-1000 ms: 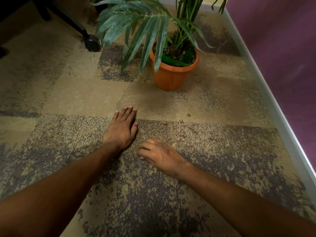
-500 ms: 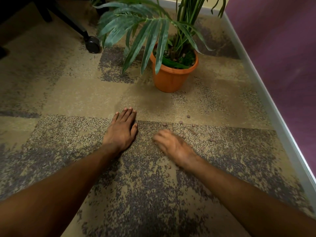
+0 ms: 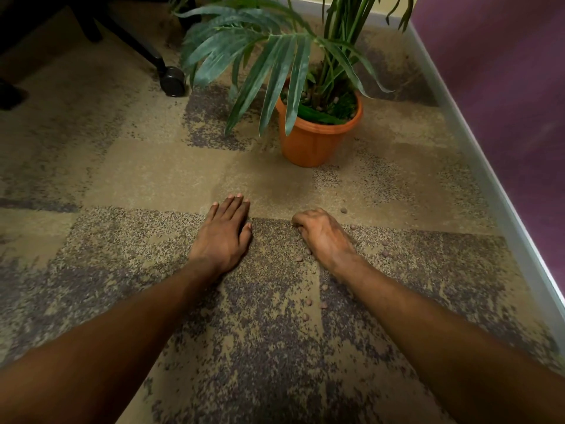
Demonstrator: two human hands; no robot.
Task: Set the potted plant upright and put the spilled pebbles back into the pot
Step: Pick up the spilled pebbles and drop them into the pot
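The orange pot [image 3: 315, 142] stands upright on the carpet, and its green plant [image 3: 275, 75] spreads long leaves to the left. Small brown pebbles [image 3: 308, 301] lie scattered on the carpet in front of the pot, around my right hand and under my right forearm. My left hand [image 3: 224, 234] rests flat on the carpet, palm down, holding nothing. My right hand [image 3: 324, 237] sits knuckles up with its fingers curled down around pebbles on the carpet. Its palm hides what is inside.
A black chair leg with a caster [image 3: 172, 81] stands at the back left, close to the leaves. A grey baseboard [image 3: 477, 154] and purple wall [image 3: 504, 71] run along the right side. Patterned carpet covers the floor.
My right hand has moved forward and to the right onto the patch of pebbles and curled its fingers. My left hand has stayed flat in place.
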